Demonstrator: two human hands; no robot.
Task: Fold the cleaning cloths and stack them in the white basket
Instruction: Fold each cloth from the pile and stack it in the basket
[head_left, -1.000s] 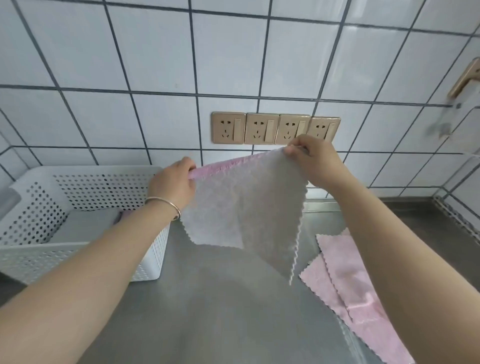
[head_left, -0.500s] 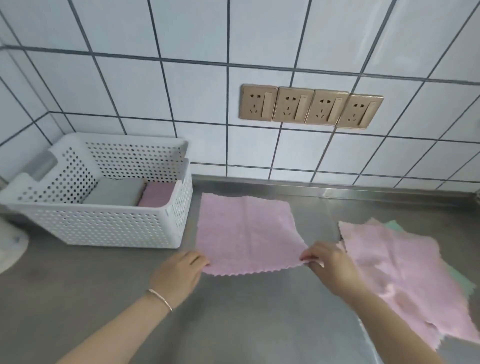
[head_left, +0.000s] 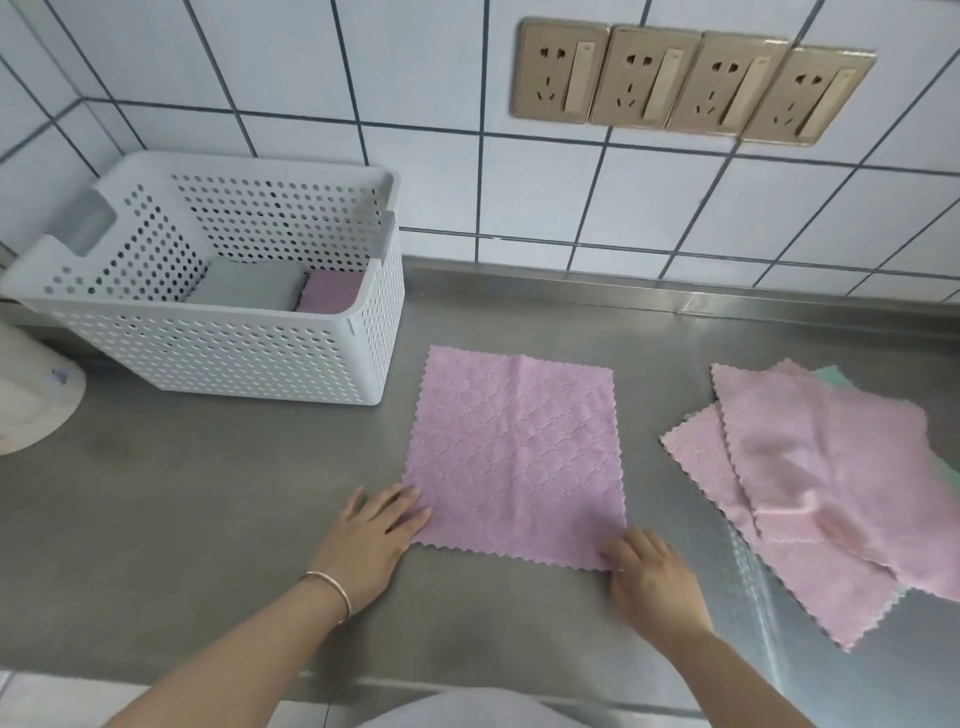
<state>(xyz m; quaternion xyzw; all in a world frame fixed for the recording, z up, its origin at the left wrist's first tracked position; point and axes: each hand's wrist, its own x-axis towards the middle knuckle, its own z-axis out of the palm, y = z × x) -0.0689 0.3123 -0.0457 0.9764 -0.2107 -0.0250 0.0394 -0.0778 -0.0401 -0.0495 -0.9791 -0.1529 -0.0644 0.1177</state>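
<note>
— Both hands are lying at the near edge of the pink cloth (head_left: 514, 457), see? Her left hand (head_left: 371, 535) is resting flat, fingers straight and a little spread, fingertips touching the cloth's near left corner. Nothing gripped there.

— And the right hand (head_left: 649, 577)?

— It is sitting at the near right corner, knuckles up, fingers bending down onto the scalloped edge. Pinching or only pressing, I cannot tell from where I am standing. Both forearms are reaching in from below, angling toward each other, and a thin bangle (head_left: 332, 592) is circling the left wrist.

— Where is the cloth lying?

— Spread open and flat on the steel counter (head_left: 208, 519), just right of the white basket (head_left: 249, 353), not touching it.

— Anything in the basket?

— A folded grey cloth (head_left: 249, 291) and a folded pink one (head_left: 332, 291) are sitting side by side at the bottom.

— And the rest?

— An unfolded pile (head_left: 821, 478) is waiting well off to the right, pink ones overlapping, a green one (head_left: 836, 376) peeking out underneath. Four gold sockets (head_left: 691, 83) are lining the tiled wall above.
</note>
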